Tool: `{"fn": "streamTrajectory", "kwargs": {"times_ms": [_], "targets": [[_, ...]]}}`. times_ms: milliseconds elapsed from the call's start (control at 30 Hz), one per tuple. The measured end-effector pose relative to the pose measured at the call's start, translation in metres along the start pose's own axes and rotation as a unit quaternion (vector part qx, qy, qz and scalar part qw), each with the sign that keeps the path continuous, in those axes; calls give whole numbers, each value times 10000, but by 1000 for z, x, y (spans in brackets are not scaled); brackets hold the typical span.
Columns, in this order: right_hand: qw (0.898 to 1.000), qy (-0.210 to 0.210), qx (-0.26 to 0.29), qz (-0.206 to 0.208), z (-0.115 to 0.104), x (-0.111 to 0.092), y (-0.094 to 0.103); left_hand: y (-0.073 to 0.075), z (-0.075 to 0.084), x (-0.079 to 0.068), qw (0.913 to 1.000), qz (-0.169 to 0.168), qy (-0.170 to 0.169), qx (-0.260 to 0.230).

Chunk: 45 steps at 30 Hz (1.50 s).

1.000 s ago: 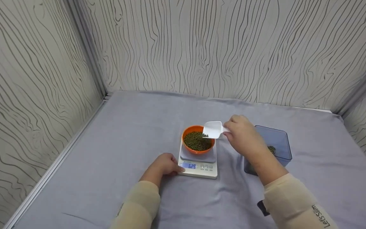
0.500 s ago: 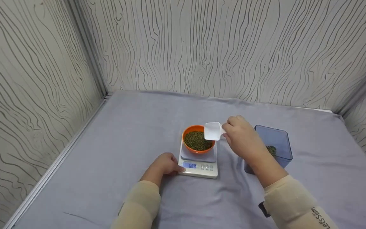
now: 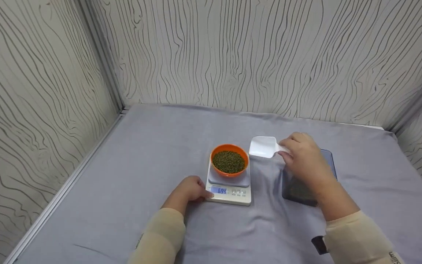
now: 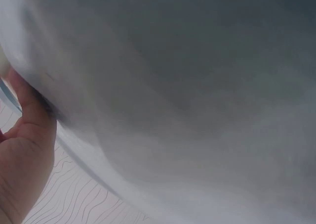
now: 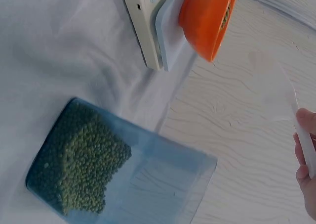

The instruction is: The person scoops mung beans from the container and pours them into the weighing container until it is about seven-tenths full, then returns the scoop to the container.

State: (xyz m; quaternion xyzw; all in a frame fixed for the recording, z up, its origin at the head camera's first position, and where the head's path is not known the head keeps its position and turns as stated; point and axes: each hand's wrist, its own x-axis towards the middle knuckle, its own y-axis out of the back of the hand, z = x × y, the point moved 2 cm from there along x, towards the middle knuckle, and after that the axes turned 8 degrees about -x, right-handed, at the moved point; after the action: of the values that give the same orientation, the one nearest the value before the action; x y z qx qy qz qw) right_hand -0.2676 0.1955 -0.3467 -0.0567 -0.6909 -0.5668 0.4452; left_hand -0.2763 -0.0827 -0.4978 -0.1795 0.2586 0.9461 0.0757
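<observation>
A white scoop point(image 3: 263, 147) is level in the air just right of the orange bowl point(image 3: 229, 173); no beans show in it. My right hand point(image 3: 302, 157) pinches its handle between thumb and fingers. Small green beans point(image 3: 228, 161) fill much of the bowl, which stands on a white kitchen scale point(image 3: 229, 198) with a lit digital display. At the scale's front left corner, my left hand point(image 3: 191, 189) grips the edge, thumb on top near the display. The left wrist view shows this hand point(image 4: 29, 135) at its left edge, with blurred grey cloth over most of the frame.
A translucent blue container point(image 5: 163, 159) stands right of the scale, partly hidden under the right forearm in the head view. More green beans point(image 5: 94, 159) lie inside it. Grey cloth point(image 3: 152, 146) covers the table, and patterned walls point(image 3: 233, 55) rise behind and beside it.
The right hand has moved right with the scoop, from over the bowl to beside it, and levelled it after the last beans fell in. The display digits rose. The left hand stayed put.
</observation>
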Motion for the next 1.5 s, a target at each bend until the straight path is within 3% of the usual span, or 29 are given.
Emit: {"fn": "streamTrajectory", "kwargs": {"times_ms": [233,567,800,1133,1233,1500], "targets": [[9958,-844,-5,-351,23,-5,33,0,-1,0,10000,-10,23,-69],[9774,-1635,-424,-1270,61,-19,65,1,-3,0,10000,45,64,59],[9710,-1436,-746,-1761,72,-28,58,2,-3,0,10000,20,21,24],[9389,-1003,-1527,-2916,69,-36,24,2,-1,0,9999,-5,55,86],[9335,-918,-1695,-3025,70,-40,15,2,-1,0,10000,1,78,48],[9307,-616,-1679,-3191,73,-47,0,1,-2,3,9999,-43,77,-60]]}}
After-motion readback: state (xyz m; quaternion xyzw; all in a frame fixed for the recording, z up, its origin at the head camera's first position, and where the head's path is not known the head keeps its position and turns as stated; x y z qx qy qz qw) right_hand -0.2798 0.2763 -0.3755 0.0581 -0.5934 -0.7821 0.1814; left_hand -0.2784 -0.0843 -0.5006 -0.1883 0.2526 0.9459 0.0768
